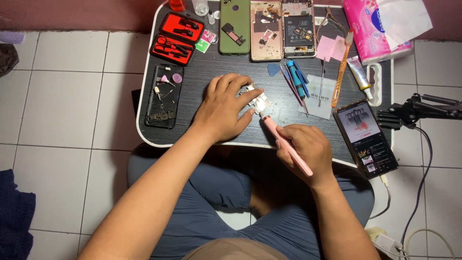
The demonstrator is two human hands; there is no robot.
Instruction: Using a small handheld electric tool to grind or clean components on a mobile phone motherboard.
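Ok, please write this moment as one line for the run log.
left hand: holds small metal part on black table | right hand: grips pink pen tool, tip at part | lit phone: right

Floor of square white ceramic tiles (62,96); low black wood-grain lap table with white rim (144,86); dull pink wall base (72,14); even lighting.

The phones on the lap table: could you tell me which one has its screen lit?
The phone at the table's right edge, beside the right hand: its screen glows, while the three phones along the far edge lie opened or back-up.
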